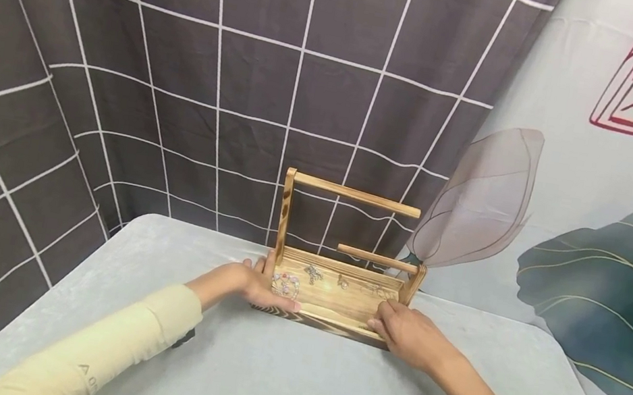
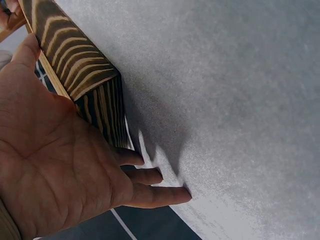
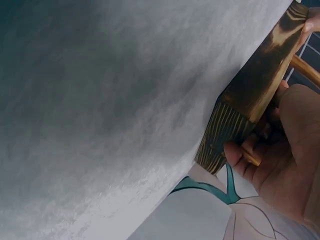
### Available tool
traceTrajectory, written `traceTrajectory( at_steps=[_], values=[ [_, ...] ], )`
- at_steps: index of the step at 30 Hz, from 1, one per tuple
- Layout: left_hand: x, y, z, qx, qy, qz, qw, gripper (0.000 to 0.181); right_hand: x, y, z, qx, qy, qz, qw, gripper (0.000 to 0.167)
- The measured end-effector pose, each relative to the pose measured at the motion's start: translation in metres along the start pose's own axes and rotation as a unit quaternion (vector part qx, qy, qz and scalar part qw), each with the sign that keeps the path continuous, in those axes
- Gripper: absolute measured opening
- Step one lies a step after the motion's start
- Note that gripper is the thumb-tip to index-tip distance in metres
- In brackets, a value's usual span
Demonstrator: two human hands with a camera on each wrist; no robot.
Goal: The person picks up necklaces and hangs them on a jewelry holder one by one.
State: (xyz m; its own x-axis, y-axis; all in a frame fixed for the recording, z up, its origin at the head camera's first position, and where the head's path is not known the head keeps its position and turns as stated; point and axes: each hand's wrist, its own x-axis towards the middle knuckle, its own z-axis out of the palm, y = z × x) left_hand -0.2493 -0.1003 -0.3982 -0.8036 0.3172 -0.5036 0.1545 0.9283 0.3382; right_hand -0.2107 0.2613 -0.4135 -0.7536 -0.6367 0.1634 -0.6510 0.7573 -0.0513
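A wooden jewelry stand [image 1: 336, 310] with a shallow tray base sits on the table, a tall post at its left end and a shorter one at its right. My left hand [image 1: 260, 285] rests at the left front corner, thumb along the front rim and the other fingers extended past the end, as the left wrist view shows [image 2: 65, 155]. At the right end, my right hand [image 1: 409, 334] reaches over the front rim with curled fingertips inside the tray; what they pinch, if anything, is hidden. A beaded bracelet [image 1: 286, 284] and a silver chain [image 1: 314, 273] lie in the tray.
A long upper bar [image 1: 356, 193] extends from the left post, and a shorter lower bar [image 1: 377, 258] from the right post. A small pendant-like piece [image 1: 343, 282] lies mid-tray. Behind the pale cloth-covered table [image 1: 288, 384] hangs a dark gridded curtain [image 1: 248, 78].
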Motion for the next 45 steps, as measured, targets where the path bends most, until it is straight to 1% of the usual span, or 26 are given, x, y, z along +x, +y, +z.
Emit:
traceTrajectory(
  at_steps=[1, 3, 5, 6, 7, 9, 11, 13, 18, 19, 22, 24, 26, 29, 31, 33, 35, 38, 40, 42, 43, 45],
  values=[
    [0.0, 0.001, 0.0, 0.0, 0.001, 0.0, 1.0, 0.143, 0.0, -0.001, -0.001, 0.006, -0.001, 0.009, 0.9999, 0.026],
    [0.001, 0.002, -0.001, -0.001, 0.003, 0.0, 1.0, 0.143, 0.002, -0.004, -0.003, 0.034, 0.0, 0.028, 0.999, 0.029],
    [0.002, 0.003, -0.001, 0.001, 0.005, 0.001, 1.0, 0.143, 0.005, -0.006, -0.005, 0.086, -0.007, 0.053, 0.9948, 0.033],
    [0.002, 0.003, -0.001, 0.002, 0.005, 0.001, 1.0, 0.143, 0.006, -0.007, -0.006, 0.118, -0.012, 0.069, 0.9906, 0.035],
    [0.003, 0.003, -0.002, 0.002, 0.005, 0.001, 1.0, 0.143, 0.008, -0.007, -0.007, 0.154, -0.018, 0.084, 0.9843, 0.036],
    [0.004, 0.004, -0.003, 0.004, 0.005, 0.001, 1.0, 0.143, 0.01, -0.006, -0.008, 0.224, -0.026, 0.113, 0.9676, 0.038],
    [0.004, 0.004, -0.003, 0.003, 0.006, 0.0, 1.0, 0.143, 0.013, -0.004, -0.009, 0.287, -0.025, 0.131, 0.9487, 0.038],
    [0.005, 0.004, -0.004, 0.0, 0.007, -0.001, 1.0, 0.143, 0.015, 0.0, -0.009, 0.335, -0.019, 0.142, 0.9314, 0.037],
    [0.006, 0.005, -0.006, -0.011, 0.005, -0.002, 0.9999, 0.144, 0.02, 0.006, -0.008, 0.44, -0.004, 0.167, 0.8823, 0.034],
    [0.006, 0.006, -0.007, -0.011, 0.006, -0.002, 0.9999, 0.144, 0.02, 0.007, -0.009, 0.463, -0.002, 0.174, 0.8693, 0.034],
    [0.007, 0.005, -0.007, -0.01, 0.008, -0.001, 0.9999, 0.144, 0.022, 0.008, -0.009, 0.519, -0.001, 0.182, 0.8353, 0.036],
    [0.007, 0.005, -0.007, -0.011, 0.011, 0.001, 0.9999, 0.143, 0.023, 0.007, -0.009, 0.559, 0.0, 0.184, 0.8087, 0.035],
    [0.007, 0.005, -0.006, -0.009, 0.01, 0.002, 0.9999, 0.143, 0.022, 0.006, -0.009, 0.592, 0.002, 0.184, 0.7844, 0.031],
    [0.004, 0.005, -0.003, -0.005, 0.011, 0.0, 0.9999, 0.143, 0.02, 0.002, -0.007, 0.635, 0.004, 0.187, 0.7499, 0.019],
    [0.002, 0.004, -0.001, -0.001, 0.01, -0.001, 1.0, 0.143, 0.018, -0.001, -0.005, 0.655, 0.008, 0.19, 0.7311, 0.012],
    [0.001, 0.002, 0.001, 0.0, 0.011, -0.001, 0.9999, 0.142, 0.017, -0.004, -0.002, 0.669, 0.014, 0.198, 0.7158, 0.009],
    [0.001, 0.001, 0.004, 0.001, 0.012, 0.002, 0.9999, 0.141, 0.015, -0.006, -0.001, 0.678, 0.025, 0.209, 0.7042, 0.008],
    [0.005, 0.0, 0.006, 0.0, 0.013, 0.005, 0.9999, 0.143, 0.014, -0.01, 0.0, 0.681, 0.047, 0.23, 0.6936, 0.011],
    [0.009, -0.002, 0.007, 0.001, 0.01, 0.0, 1.0, 0.145, 0.015, -0.013, -0.001, 0.682, 0.056, 0.243, 0.6877, 0.016],
    [0.013, -0.004, 0.009, 0.001, 0.012, -0.002, 0.9999, 0.149, 0.016, -0.015, -0.002, 0.684, 0.063, 0.254, 0.6809, 0.025],
    [0.018, -0.007, 0.011, 0.002, 0.016, -0.003, 0.9999, 0.153, 0.016, -0.017, -0.003, 0.685, 0.066, 0.26, 0.6775, 0.029],
    [0.017, -0.007, 0.01, 0.0, 0.018, -0.001, 0.9998, 0.153, 0.016, -0.018, -0.006, 0.686, 0.068, 0.268, 0.6733, 0.036]
  ],
)
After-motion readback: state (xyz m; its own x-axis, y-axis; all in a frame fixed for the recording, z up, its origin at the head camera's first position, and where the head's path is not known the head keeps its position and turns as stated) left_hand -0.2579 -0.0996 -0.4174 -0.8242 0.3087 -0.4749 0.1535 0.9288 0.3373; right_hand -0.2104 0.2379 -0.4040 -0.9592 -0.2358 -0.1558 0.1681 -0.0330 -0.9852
